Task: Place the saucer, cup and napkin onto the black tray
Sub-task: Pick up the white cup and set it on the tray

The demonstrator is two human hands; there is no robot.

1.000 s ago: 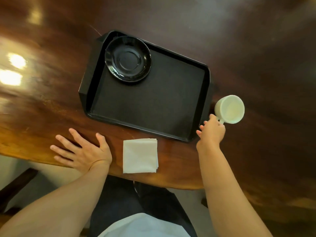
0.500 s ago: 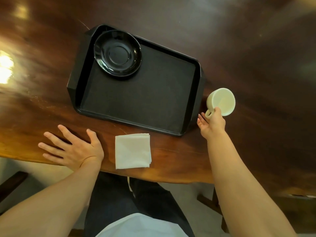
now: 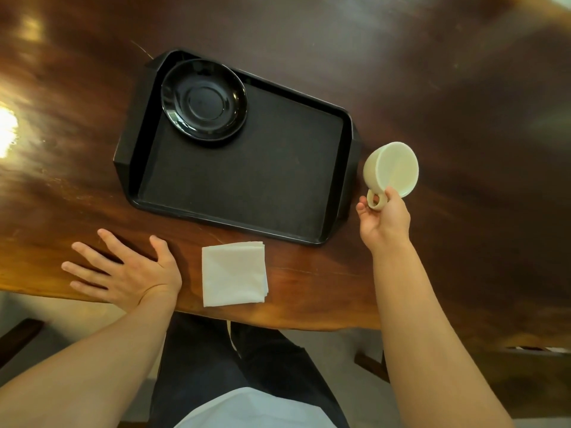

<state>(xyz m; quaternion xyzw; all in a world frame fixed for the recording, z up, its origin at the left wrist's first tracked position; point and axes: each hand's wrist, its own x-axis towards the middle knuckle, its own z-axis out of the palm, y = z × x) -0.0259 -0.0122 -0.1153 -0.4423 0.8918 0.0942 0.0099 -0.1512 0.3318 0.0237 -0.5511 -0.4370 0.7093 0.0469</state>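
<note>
The black tray lies on the dark wooden table, and the glossy black saucer sits in its far left corner. My right hand grips the cream cup by its handle, just right of the tray's right end; the cup is tilted and appears lifted off the table. A folded white napkin lies on the table in front of the tray's near rim. My left hand rests flat on the table to the left of the napkin, fingers spread.
The wooden table's near edge runs just behind the napkin and my left hand. Bright light glare shows on the table at the far left. My lap is below the edge.
My right hand has taken the cup's handle and raised and tilted the cup beside the tray. My left hand, the napkin and the saucer have stayed where they were.
</note>
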